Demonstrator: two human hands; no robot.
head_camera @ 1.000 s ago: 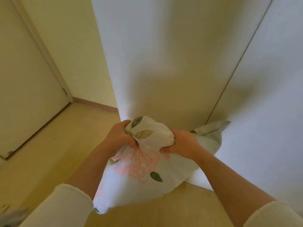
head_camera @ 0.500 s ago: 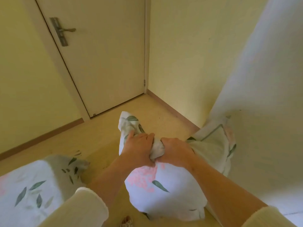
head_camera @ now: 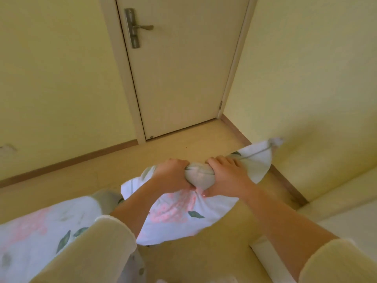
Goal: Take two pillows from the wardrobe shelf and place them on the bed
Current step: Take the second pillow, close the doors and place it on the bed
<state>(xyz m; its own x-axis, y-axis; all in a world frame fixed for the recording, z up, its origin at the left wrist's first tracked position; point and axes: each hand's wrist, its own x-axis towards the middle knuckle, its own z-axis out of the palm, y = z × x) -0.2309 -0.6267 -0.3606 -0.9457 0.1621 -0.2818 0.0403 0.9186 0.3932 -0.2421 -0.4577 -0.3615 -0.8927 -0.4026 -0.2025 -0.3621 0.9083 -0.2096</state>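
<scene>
Both grips clenched on bunched pillow (head_camera: 175,218), left hand (head_camera: 173,177) and right hand (head_camera: 228,178) now slightly further apart, door (head_camera: 183,78) more central than before

The person wears a soft cream knitted top. Its left sleeve (head_camera: 98,248) and right sleeve (head_camera: 336,262) end in thick rolled cuffs, leaving the forearms bare.

White pillow (head_camera: 179,217), pink-floral, green leaves
</scene>
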